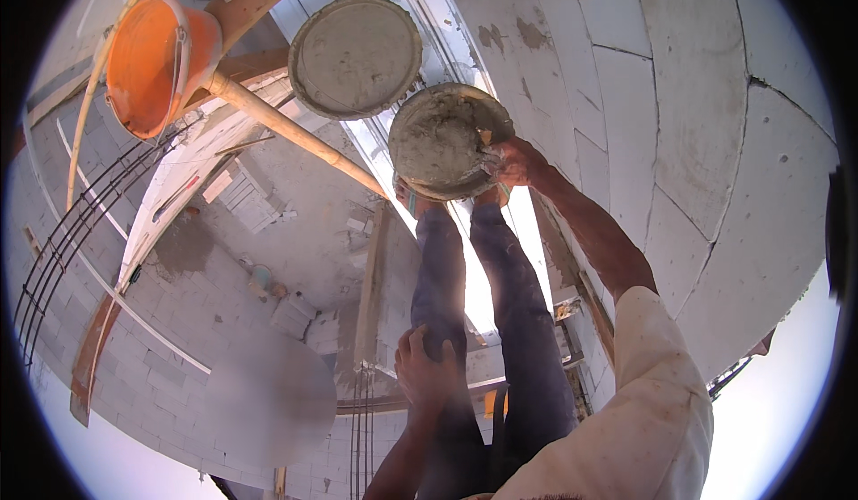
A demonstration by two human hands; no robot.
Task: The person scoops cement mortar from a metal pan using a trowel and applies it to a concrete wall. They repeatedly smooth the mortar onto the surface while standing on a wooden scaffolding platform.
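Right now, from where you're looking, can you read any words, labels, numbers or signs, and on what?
None can be read.
Near tub, far tub: no lettering visible.
Orange bucket: none visible.
Pale blocks: only stains and joints.

Free room lies along the left shin (pixel 438 245) between the left hand (pixel 422 370) and near mortar container (pixel 440 138). The right hand (pixel 511 162) obstructs that container's right rim; the far container (pixel 354 57) (rims close together) bars its upper left.
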